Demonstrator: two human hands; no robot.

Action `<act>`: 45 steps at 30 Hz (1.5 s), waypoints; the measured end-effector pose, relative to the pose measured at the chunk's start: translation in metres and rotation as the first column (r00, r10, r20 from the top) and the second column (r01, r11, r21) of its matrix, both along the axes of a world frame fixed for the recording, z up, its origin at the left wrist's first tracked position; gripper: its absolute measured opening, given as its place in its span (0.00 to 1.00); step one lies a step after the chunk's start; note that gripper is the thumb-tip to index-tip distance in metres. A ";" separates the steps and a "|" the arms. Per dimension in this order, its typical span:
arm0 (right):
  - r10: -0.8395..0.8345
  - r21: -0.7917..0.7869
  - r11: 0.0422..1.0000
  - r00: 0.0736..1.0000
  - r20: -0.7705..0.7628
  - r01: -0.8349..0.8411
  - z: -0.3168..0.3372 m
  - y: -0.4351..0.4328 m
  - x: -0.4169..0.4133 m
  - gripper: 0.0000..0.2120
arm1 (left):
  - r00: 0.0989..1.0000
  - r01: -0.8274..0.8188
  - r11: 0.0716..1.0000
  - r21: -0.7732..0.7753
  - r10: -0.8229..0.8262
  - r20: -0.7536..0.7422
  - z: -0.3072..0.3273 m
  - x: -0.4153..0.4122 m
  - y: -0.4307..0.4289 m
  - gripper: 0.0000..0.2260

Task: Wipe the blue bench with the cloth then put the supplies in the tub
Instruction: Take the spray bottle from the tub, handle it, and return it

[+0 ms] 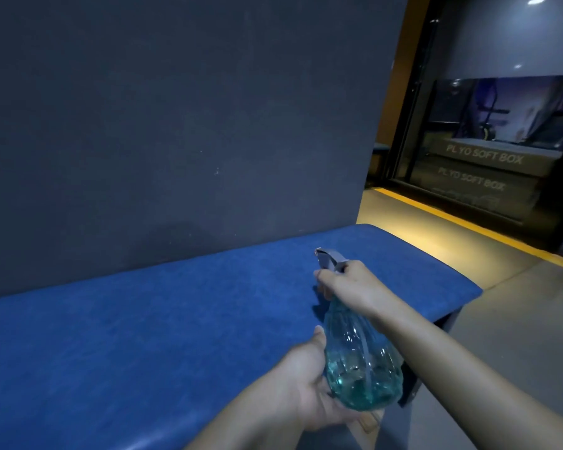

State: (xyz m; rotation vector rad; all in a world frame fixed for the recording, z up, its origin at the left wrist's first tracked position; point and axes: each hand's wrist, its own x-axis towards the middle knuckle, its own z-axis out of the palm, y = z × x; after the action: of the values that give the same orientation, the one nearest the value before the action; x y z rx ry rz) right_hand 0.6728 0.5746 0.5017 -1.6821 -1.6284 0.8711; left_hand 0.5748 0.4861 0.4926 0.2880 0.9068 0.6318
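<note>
A clear teal spray bottle (359,358) with a pale trigger head is held over the right part of the blue padded bench (176,319). My right hand (348,284) grips the bottle's neck, fingers curled round the trigger. My left hand (309,384) cups the bottle's round base from below and the left. The nozzle points away from me toward the dark wall. Some blue-green liquid sits in the bottom of the bottle. No cloth and no tub are in view.
A dark wall panel (176,108) rises right behind the bench. The bench ends at the right, with grey floor (517,319) beyond it. A yellow floor strip (468,222) runs along a glass partition (501,141) with stacked soft boxes behind it.
</note>
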 end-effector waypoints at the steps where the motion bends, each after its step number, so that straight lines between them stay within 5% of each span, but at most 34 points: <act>1: -0.022 0.012 1.000 1.000 -0.004 0.022 0.003 -0.001 0.004 0.10 | 1.000 0.009 1.000 0.009 -0.008 -0.029 -0.001 0.003 0.003 0.35; 8: -0.132 0.072 0.989 0.991 0.003 0.132 0.010 -0.006 0.019 0.15 | 0.987 0.090 0.996 0.027 -0.086 -0.134 -0.003 0.015 0.016 0.24; 15: 0.021 -0.066 0.997 0.997 -0.079 -0.026 0.006 -0.019 0.043 0.14 | 0.974 0.152 0.987 0.051 -0.140 -0.178 -0.012 0.024 0.014 0.24; 20: -0.136 -0.073 0.988 0.990 -0.036 0.134 -0.007 -0.022 0.055 0.04 | 0.952 0.232 0.973 0.011 -0.225 -0.207 -0.015 0.037 0.009 0.27; 29: -0.314 -0.094 0.947 0.948 -0.058 0.308 -0.009 -0.018 0.082 0.07 | 0.910 0.341 0.939 0.031 -0.322 -0.259 -0.012 0.056 0.020 0.24; 38: -0.303 -0.027 0.952 0.929 -0.211 0.304 0.010 0.031 0.077 0.06 | 0.995 -0.013 0.984 0.177 0.030 -0.093 -0.009 0.046 0.045 0.20; 45: -0.428 0.014 0.902 0.896 -0.114 0.432 0.006 0.055 0.085 0.14 | 0.998 -0.046 0.980 0.195 0.053 -0.030 -0.007 0.051 0.060 0.24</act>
State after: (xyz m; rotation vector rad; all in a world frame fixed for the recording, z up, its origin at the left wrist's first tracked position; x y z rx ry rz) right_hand 0.7573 0.6294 0.5081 -1.8353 -1.1249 0.6866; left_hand 0.6261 0.5461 0.4857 0.4540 0.8885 0.7650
